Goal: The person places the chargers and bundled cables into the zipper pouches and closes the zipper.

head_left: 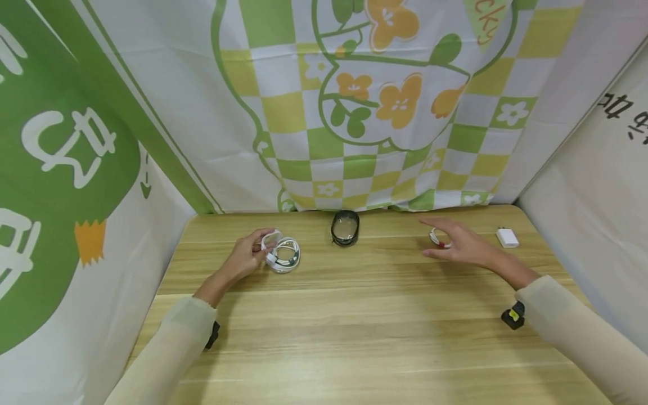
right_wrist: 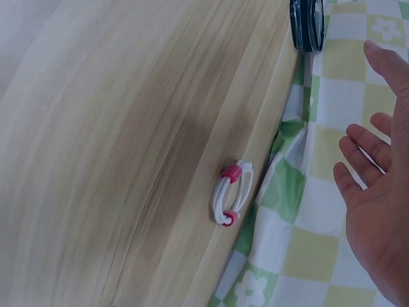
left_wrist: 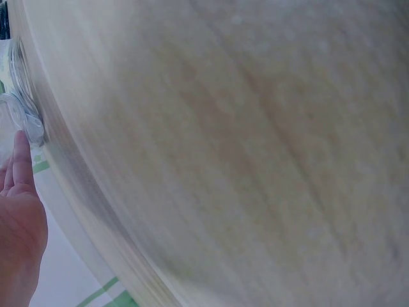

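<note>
My left hand (head_left: 249, 253) is at the left of the table, its fingers and thumb around a whitish, looped piece (head_left: 270, 240) that looks like a coiled cable. Right beside and overlapping it lies a larger coil of white cable (head_left: 286, 256) with dark green ties. The left wrist view shows only part of this hand (left_wrist: 19, 211), with the pale loop (left_wrist: 11, 125) at its fingertips. My right hand (head_left: 463, 243) hovers with thumb and fingers spread around a small white cable (head_left: 433, 237) with red ties. In the right wrist view that cable (right_wrist: 220, 195) lies on the table, apart from the fingers.
A black cable coil (head_left: 345, 228) stands at the table's back edge, between the hands. A white charger plug (head_left: 507, 237) lies at the back right. Behind the wooden table (head_left: 354, 326) hangs a patterned curtain (head_left: 324, 135); printed cloth also hangs at both sides.
</note>
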The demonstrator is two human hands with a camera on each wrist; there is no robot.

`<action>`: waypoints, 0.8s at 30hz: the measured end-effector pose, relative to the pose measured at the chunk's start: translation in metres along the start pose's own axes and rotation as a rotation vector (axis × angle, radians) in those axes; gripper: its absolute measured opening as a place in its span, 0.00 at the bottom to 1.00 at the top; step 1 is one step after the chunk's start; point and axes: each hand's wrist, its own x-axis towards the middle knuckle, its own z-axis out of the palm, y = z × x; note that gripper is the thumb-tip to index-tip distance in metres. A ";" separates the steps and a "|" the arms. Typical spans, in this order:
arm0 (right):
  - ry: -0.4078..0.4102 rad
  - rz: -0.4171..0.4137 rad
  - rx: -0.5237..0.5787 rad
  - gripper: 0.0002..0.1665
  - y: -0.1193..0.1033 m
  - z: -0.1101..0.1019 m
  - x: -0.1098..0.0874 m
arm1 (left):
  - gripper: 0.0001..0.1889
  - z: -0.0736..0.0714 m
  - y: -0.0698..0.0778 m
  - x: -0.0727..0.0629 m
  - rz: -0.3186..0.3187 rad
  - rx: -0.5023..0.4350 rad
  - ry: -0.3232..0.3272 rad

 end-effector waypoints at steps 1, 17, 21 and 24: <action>0.004 0.000 -0.003 0.48 0.001 0.000 -0.002 | 0.26 0.000 0.000 0.000 0.002 0.000 -0.002; 0.107 -0.019 -0.069 0.47 0.017 -0.006 -0.026 | 0.25 0.000 0.002 0.000 -0.003 -0.015 -0.004; 0.128 -0.008 -0.066 0.47 0.020 -0.008 -0.033 | 0.25 0.000 0.002 0.000 -0.012 -0.012 -0.005; 0.137 0.006 -0.074 0.47 0.022 -0.010 -0.038 | 0.25 0.002 -0.004 0.002 -0.010 -0.016 -0.005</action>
